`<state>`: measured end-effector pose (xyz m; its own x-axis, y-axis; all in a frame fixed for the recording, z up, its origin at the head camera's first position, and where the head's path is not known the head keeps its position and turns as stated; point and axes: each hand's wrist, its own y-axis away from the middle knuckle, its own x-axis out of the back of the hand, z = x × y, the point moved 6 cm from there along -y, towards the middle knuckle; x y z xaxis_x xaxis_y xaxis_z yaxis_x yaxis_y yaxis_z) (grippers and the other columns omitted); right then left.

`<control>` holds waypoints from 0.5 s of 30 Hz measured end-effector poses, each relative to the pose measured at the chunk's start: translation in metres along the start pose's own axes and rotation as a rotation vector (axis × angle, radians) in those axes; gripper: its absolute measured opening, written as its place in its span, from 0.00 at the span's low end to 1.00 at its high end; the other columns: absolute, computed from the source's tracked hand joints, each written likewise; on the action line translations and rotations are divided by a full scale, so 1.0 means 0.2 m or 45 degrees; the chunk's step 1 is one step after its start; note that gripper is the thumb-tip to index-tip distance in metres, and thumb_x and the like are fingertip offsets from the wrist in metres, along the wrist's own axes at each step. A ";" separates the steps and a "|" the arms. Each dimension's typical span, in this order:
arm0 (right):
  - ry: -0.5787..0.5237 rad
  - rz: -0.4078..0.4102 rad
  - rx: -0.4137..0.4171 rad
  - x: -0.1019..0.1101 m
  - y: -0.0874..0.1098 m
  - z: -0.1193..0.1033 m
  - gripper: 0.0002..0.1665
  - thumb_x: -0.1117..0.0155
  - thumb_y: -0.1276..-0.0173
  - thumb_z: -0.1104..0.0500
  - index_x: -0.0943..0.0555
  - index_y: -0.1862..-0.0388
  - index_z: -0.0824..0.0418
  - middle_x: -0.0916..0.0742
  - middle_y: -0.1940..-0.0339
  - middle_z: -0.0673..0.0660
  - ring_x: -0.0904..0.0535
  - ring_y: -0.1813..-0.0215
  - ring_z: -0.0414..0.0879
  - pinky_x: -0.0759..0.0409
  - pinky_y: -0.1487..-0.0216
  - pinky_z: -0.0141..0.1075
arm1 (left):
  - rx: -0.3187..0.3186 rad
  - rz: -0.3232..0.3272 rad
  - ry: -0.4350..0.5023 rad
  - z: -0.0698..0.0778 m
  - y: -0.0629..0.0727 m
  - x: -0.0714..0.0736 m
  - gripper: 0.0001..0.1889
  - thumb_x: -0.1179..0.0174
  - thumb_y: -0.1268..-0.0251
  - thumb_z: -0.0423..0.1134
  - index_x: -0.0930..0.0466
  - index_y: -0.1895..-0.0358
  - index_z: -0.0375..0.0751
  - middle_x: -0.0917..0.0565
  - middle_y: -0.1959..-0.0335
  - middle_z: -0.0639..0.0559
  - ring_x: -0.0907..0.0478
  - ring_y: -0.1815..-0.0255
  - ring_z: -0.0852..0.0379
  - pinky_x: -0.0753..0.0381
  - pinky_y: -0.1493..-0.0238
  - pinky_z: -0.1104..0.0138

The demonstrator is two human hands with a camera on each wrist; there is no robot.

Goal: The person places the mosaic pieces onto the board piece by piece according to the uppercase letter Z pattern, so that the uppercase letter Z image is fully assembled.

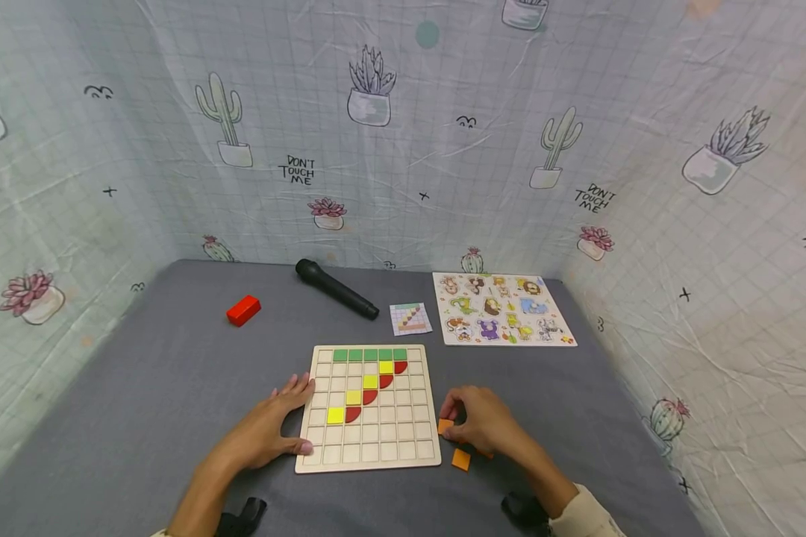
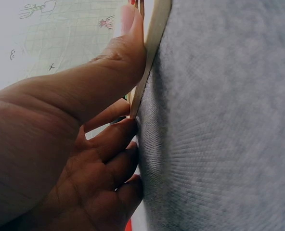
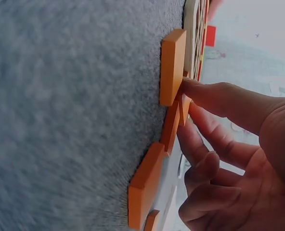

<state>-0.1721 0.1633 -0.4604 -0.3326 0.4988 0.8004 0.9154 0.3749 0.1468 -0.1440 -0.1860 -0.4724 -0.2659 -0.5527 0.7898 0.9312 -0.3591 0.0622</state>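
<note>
A square wooden grid board lies on the grey cloth, bearing a row of green squares and a diagonal of yellow squares and red quarter-round tiles. My left hand rests against the board's left edge, fingers extended and thumb on the near-left corner. Right of the board, my right hand pinches an orange square tile between thumb and fingers. Other orange tiles lie close under and in front of that hand, some partly hidden by it in the head view.
Behind the board lie a black microphone, a small pattern card and an animal picture board. A red block sits at the back left. Printed cloth walls enclose the table's back and sides.
</note>
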 end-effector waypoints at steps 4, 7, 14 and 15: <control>-0.019 -0.009 0.016 0.00 0.00 0.00 0.15 0.15 0.42 0.61 0.17 0.66 0.50 0.17 0.69 0.49 0.25 0.67 0.42 0.27 0.66 0.33 | 0.008 -0.007 -0.001 0.00 0.00 0.00 0.57 0.17 0.52 0.48 0.37 0.18 0.33 0.41 0.14 0.36 0.48 0.13 0.30 0.47 0.16 0.34; -0.041 -0.023 0.031 0.00 -0.01 -0.01 0.15 0.16 0.41 0.61 0.16 0.64 0.50 0.18 0.69 0.48 0.25 0.68 0.42 0.27 0.66 0.33 | 0.008 -0.009 -0.004 0.00 0.00 0.00 0.57 0.17 0.52 0.48 0.38 0.18 0.34 0.41 0.14 0.36 0.49 0.13 0.30 0.47 0.16 0.33; -0.082 -0.024 0.100 0.02 -0.02 -0.02 0.08 0.20 0.34 0.60 0.13 0.62 0.49 0.18 0.74 0.46 0.22 0.69 0.44 0.27 0.68 0.33 | 0.000 -0.003 -0.008 0.00 0.00 0.00 0.57 0.17 0.52 0.48 0.38 0.18 0.33 0.41 0.14 0.35 0.49 0.13 0.30 0.48 0.16 0.33; -0.082 -0.012 0.106 0.03 -0.02 -0.02 0.08 0.21 0.34 0.60 0.13 0.63 0.49 0.18 0.74 0.45 0.22 0.69 0.44 0.27 0.68 0.32 | 0.000 -0.002 -0.009 0.00 0.00 0.00 0.57 0.17 0.52 0.47 0.38 0.18 0.33 0.41 0.14 0.35 0.49 0.13 0.30 0.48 0.16 0.33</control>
<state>-0.1770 0.1605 -0.4537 -0.3578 0.5430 0.7597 0.8909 0.4421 0.1035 -0.1440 -0.1861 -0.4718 -0.2659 -0.5469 0.7939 0.9308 -0.3600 0.0637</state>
